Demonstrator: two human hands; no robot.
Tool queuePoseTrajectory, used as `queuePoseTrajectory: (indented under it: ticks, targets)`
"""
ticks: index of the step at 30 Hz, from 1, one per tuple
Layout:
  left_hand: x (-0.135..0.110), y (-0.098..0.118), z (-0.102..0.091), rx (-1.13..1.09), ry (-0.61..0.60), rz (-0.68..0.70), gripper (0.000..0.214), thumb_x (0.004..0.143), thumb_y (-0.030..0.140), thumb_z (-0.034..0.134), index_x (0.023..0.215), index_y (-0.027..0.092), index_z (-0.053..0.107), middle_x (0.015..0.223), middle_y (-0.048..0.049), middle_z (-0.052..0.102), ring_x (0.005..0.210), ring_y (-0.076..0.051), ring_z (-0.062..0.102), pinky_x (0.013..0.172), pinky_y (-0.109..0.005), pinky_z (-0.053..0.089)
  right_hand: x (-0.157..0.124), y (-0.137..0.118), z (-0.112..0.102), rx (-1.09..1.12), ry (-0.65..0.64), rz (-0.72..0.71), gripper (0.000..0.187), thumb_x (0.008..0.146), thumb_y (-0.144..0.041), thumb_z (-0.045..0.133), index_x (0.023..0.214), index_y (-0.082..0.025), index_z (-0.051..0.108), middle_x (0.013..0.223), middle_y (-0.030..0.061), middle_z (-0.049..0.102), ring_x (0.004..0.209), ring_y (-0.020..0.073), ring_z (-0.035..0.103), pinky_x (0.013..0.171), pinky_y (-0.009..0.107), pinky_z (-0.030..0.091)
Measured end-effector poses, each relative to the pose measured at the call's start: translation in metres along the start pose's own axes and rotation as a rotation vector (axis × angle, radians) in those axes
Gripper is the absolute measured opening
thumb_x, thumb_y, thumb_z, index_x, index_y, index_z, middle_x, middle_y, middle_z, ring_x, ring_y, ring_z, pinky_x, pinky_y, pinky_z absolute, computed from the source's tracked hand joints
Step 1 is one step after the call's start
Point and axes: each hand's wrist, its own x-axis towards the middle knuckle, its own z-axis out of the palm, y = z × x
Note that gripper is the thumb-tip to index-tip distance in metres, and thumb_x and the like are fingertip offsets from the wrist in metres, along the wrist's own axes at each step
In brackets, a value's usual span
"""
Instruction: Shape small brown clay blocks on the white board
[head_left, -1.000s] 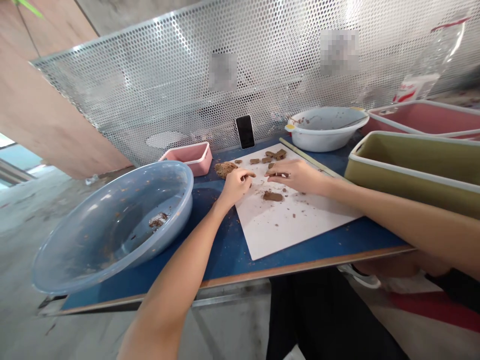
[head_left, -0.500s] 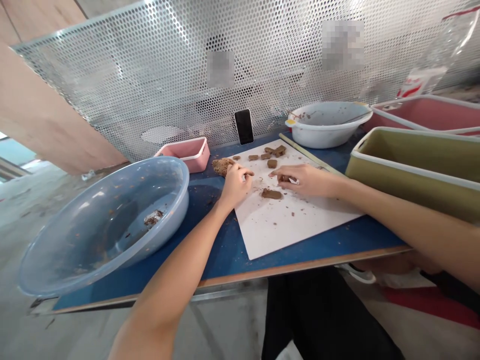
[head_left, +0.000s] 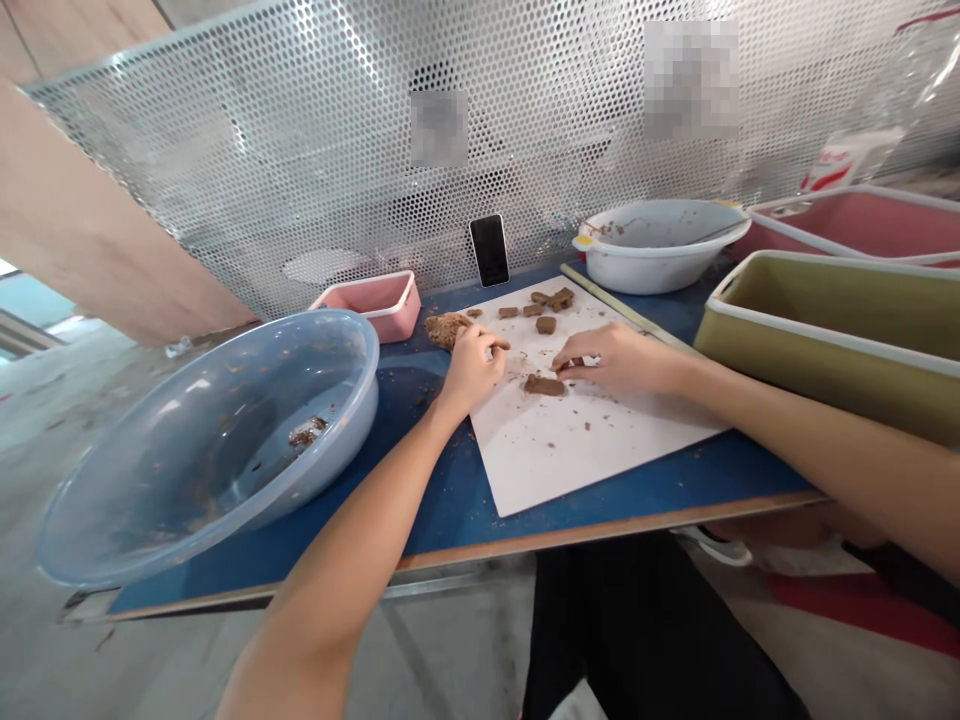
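My left hand (head_left: pixel 476 364) rests at the left edge of the white board (head_left: pixel 517 480), fingers loosely bent and a gap showing by the thumb. Just behind it sits a rough brown clump (head_left: pixel 444 329), partly covered by the hand; whether they touch I cannot tell. My right hand (head_left: pixel 611 358) hovers low over the board, fingertips drawn together above the right end of a flat brown clay piece (head_left: pixel 544 385). Anything between those fingertips is too small to make out. Farther back lie several small clay pieces (head_left: pixel 546 325), and crumbs are scattered around.
At the left stands a large blue basin (head_left: pixel 360 400) with brown residue inside. Behind are a small pink tub (head_left: pixel 397 318), a phone (head_left: pixel 489 250) and a white basin (head_left: pixel 645 272). A pale stick (head_left: pixel 615 305) lies along the board; a green tub (head_left: pixel 817 345) stands right.
My right hand has come slightly nearer and lower, toward the clay piece, and its fingertips have drawn together. My left hand stays almost where it was.
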Motion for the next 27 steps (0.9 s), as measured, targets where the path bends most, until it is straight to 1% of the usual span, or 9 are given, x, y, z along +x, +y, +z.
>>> queuePoseTrajectory:
  ticks: [3, 7, 10, 14, 19, 24, 27]
  targets:
    - [0.0, 0.002, -0.001, -0.001, -0.006, -0.005, 0.028, 0.098, 0.006, 0.064, 0.096, 0.02, 0.088, 0.102, -0.0107, 0.072, 0.112, -0.031, 0.066, 0.114, -0.05, 0.055, 0.0, 0.002, 0.002, 0.016, 0.009, -0.006, 0.022, 0.106, -0.035, 0.069, 0.108, -0.029, 0.09, 0.108, 0.0073, 0.088, 0.097, 0.029, 0.08, 0.099, 0.044, 0.06]
    - [0.0, 0.002, -0.002, -0.002, -0.01, -0.004, 0.028, 0.098, 0.006, 0.064, 0.096, 0.019, 0.088, 0.103, -0.011, 0.072, 0.112, -0.031, 0.066, 0.114, -0.05, 0.055, 0.0, 0.001, 0.003, 0.05, 0.023, 0.023, 0.02, 0.1, -0.037, 0.073, 0.111, -0.029, 0.089, 0.109, 0.0071, 0.089, 0.097, 0.0311, 0.082, 0.098, 0.046, 0.062]
    - [0.0, 0.001, -0.001, -0.002, -0.013, 0.0, 0.028, 0.098, 0.007, 0.064, 0.096, 0.021, 0.088, 0.102, -0.0106, 0.072, 0.112, -0.031, 0.066, 0.114, -0.05, 0.056, 0.0, -0.001, 0.002, 0.054, -0.004, 0.027, 0.021, 0.099, -0.036, 0.072, 0.111, -0.03, 0.088, 0.109, 0.0072, 0.089, 0.096, 0.0317, 0.082, 0.097, 0.047, 0.063]
    - [0.0, 0.0, 0.0, 0.005, -0.011, 0.002, 0.028, 0.098, 0.008, 0.063, 0.097, 0.021, 0.088, 0.102, -0.0106, 0.072, 0.112, -0.031, 0.066, 0.114, -0.05, 0.057, 0.0, -0.002, 0.0, 0.013, -0.047, -0.005, 0.022, 0.1, -0.034, 0.066, 0.106, -0.028, 0.086, 0.108, 0.0079, 0.088, 0.096, 0.0296, 0.081, 0.095, 0.045, 0.061]
    - [0.001, 0.001, -0.001, 0.022, -0.026, 0.003, 0.028, 0.099, 0.008, 0.063, 0.1, 0.019, 0.089, 0.104, -0.0113, 0.072, 0.113, -0.031, 0.066, 0.114, -0.049, 0.056, 0.0, 0.002, 0.002, 0.029, -0.04, -0.039, 0.018, 0.103, -0.04, 0.07, 0.102, -0.028, 0.084, 0.105, 0.009, 0.084, 0.09, 0.0274, 0.078, 0.09, 0.042, 0.058]
    - [0.0, 0.002, -0.002, 0.047, -0.037, 0.008, 0.03, 0.099, 0.007, 0.061, 0.103, 0.019, 0.089, 0.106, -0.0102, 0.073, 0.114, -0.031, 0.066, 0.113, -0.049, 0.056, 0.001, 0.006, 0.003, 0.009, -0.031, -0.112, 0.03, 0.108, -0.048, 0.066, 0.102, -0.023, 0.082, 0.108, 0.0121, 0.076, 0.091, 0.0273, 0.075, 0.089, 0.044, 0.057]
    - [-0.001, 0.002, -0.001, 0.058, -0.039, 0.013, 0.031, 0.1, 0.007, 0.061, 0.103, 0.02, 0.089, 0.106, -0.0101, 0.073, 0.113, -0.031, 0.066, 0.112, -0.049, 0.057, 0.0, 0.008, 0.002, -0.01, -0.046, -0.119, 0.032, 0.11, -0.049, 0.065, 0.103, -0.023, 0.082, 0.109, 0.0121, 0.075, 0.093, 0.0276, 0.075, 0.091, 0.045, 0.057]
